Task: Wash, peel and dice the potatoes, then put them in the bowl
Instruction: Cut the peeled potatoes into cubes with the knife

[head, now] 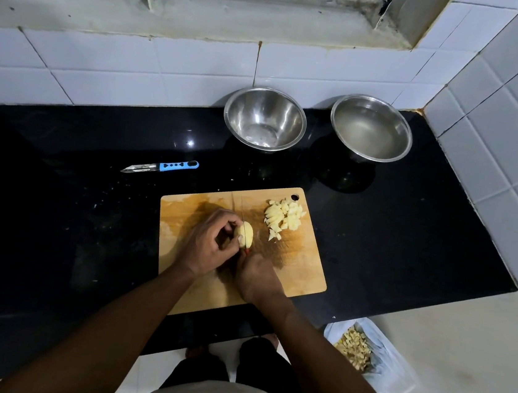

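A peeled potato piece (246,233) sits on the wooden cutting board (301,265). My left hand (208,244) holds it with curled fingertips. My right hand (256,278) grips a knife by its handle, and the thin blade (242,217) stands in the potato, pointing away from me. A pile of diced potato (282,218) lies on the board's far right. Two steel bowls stand at the back: the left bowl (265,118) has only a wet bottom, the right bowl (371,128) holds water.
A blue-handled peeler (161,166) lies on the black counter left of the board. A plastic bag (371,359) with potato peels sits on the floor at the lower right. White tiled walls close the back and right.
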The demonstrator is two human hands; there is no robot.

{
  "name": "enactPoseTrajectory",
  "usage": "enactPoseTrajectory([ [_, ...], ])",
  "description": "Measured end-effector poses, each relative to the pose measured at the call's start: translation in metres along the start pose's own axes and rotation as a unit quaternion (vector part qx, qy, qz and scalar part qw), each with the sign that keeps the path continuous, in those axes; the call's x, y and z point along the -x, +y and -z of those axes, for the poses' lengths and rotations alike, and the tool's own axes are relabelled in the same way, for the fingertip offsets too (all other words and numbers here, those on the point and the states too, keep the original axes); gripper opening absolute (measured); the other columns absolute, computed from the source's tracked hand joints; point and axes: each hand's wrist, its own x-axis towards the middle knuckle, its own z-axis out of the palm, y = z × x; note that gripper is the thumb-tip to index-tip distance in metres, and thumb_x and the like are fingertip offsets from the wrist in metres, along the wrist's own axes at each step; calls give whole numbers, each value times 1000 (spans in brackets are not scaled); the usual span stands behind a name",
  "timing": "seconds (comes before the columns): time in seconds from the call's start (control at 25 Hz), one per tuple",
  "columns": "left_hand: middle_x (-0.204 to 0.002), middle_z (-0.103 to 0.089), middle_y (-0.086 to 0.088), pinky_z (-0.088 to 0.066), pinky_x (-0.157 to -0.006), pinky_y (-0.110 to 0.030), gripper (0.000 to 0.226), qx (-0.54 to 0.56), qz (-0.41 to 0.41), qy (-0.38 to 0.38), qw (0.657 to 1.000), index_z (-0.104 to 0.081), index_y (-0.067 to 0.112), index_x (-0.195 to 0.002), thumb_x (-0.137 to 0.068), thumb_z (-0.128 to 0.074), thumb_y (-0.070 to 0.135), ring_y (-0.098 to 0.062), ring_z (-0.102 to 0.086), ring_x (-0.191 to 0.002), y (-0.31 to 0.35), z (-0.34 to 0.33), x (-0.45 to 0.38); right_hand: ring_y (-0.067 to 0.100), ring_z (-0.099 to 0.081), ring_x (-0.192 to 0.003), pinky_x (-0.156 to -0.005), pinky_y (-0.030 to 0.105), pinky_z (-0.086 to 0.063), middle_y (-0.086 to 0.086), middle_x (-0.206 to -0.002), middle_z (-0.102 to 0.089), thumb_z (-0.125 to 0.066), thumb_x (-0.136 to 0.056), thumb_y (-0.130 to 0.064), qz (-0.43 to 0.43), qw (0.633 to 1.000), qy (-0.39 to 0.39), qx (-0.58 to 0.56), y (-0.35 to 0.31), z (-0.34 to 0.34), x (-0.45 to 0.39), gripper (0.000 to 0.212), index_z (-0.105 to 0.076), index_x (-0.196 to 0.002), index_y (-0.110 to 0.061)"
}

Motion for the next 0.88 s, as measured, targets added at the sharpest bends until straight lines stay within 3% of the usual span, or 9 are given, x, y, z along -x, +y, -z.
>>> enactPoseTrajectory([
  [0.24, -113, -51, 7, -50, -78, -37, 29, 5, 0, 2, 1000, -58, 16, -114, -87, -58, 28, -12, -52, -93, 1, -1, 2, 34, -64, -93, -81, 39, -52, 21, -108, -65, -45, -102, -29, -9, 999, -47, 6, -3, 6, 1, 35, -61, -110, 1],
  [0.36, -132, -52, 5, -49, -93, -35, 39, 4, -30, -22, 999, -60, 17, -129, -93, -59, 32, -13, -54, -113, -2, -2, 5, 35, -64, -97, -77, 34, -47, 22, -110, -65, -44, -102, -21, 10, 998, -51, 29, -3, 7, -1, 31, -60, -113, 3],
  [0.48, -137, -53, 10, -48, -100, -39, 42, -27, -41, -34, 998, -60, 26, -134, -95, -64, 37, -15, -51, -127, -5, -3, 4, 39, -62, -102, -85, 41, -51, 27, -113, -63, -44, -101, -9, 38, 995, -70, 59, -2, 11, 1, 29, -57, -118, 10],
  [0.6, -135, -56, 10, -48, -100, -39, 40, -25, -37, -18, 999, -62, 25, -132, -93, -66, 35, -13, -52, -126, -3, -4, 5, 40, -64, -95, -75, 36, -47, 28, -107, -64, -47, -98, -2, 47, 994, -82, 53, 4, 10, 12, 23, -58, -112, 12],
  [0.72, -132, -58, 8, -50, -96, -40, 41, -29, -36, -10, 999, -64, 21, -130, -91, -66, 34, -14, -54, -123, -3, -4, 4, 32, -57, -81, -67, 26, -33, 26, -107, -63, -45, -99, -3, 23, 996, -79, 29, 12, 5, 35, 24, -57, -116, 9],
  [0.88, -129, -58, 6, -52, -92, -38, 41, -33, -38, -1, 999, -65, 20, -129, -90, -66, 33, -15, -56, -119, -3, -2, 5, 44, -60, -85, -67, 32, -29, 30, -100, -61, -51, -92, 3, 65, 987, -119, 89, 20, -3, 53, 15, -59, -100, 11],
])
